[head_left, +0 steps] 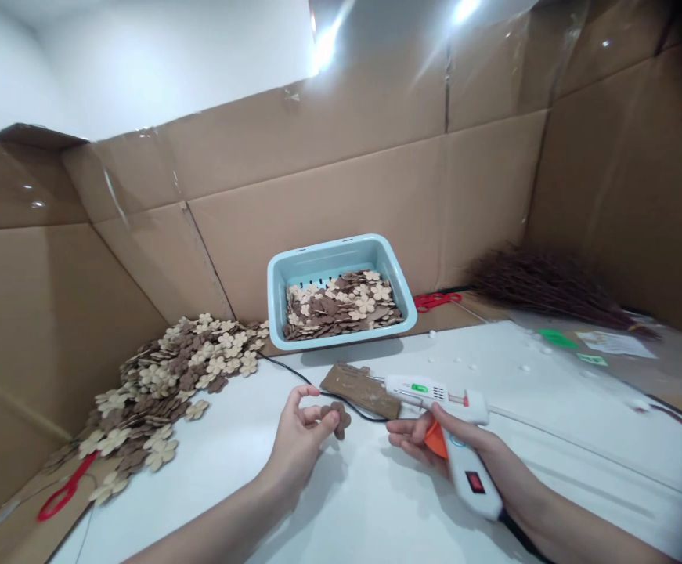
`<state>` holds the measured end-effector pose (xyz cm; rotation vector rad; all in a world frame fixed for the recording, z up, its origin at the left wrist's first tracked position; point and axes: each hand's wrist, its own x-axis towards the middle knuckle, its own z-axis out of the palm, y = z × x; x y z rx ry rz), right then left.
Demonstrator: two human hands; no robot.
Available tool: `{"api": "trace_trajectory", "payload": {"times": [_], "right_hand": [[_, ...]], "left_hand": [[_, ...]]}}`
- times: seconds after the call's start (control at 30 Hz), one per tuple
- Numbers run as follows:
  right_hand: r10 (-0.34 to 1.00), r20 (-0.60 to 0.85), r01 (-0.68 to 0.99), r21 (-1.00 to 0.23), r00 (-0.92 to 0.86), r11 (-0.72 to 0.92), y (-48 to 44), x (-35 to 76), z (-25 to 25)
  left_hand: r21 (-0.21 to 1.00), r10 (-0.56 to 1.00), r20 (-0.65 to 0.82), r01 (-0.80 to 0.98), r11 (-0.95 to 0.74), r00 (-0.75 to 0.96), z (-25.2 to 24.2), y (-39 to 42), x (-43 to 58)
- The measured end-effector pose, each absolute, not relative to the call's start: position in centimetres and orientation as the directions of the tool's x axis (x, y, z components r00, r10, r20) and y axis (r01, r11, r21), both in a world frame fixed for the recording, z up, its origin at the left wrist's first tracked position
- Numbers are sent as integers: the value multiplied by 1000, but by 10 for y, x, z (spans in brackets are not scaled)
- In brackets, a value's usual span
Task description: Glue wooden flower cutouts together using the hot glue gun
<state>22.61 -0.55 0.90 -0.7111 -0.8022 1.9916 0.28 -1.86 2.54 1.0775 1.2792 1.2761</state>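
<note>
My left hand pinches a small brown wooden flower between thumb and fingers just above the white table. My right hand grips a white hot glue gun with an orange trigger and a red switch. Its nozzle points left toward a brown cardboard piece lying flat between the hands and the basket. The flower sits a short way left of the nozzle.
A light blue basket of wooden flowers stands behind the cardboard piece. A loose heap of flowers lies at the left, with red scissors near it. More red scissors and a bundle of twigs lie at the right. Cardboard walls surround the table.
</note>
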Motion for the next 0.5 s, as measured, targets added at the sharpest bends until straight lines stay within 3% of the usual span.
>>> {"api": "trace_trajectory", "payload": {"times": [0.1,0.3,0.5], "right_hand": [[858,-189,-507,-739,-477,-444,1,229,2],[807,-182,-463,-739,-562,-490,14,236,-5],[828,-166,-498,-730,-536,-468,14,234,-3]], "left_hand": [[999,970,-11,-32,3,-241,31,-7,-9],[972,831,183,225,-71,-526,49,33,-66],[838,535,444,545,37,-719,97,74,-161]]}}
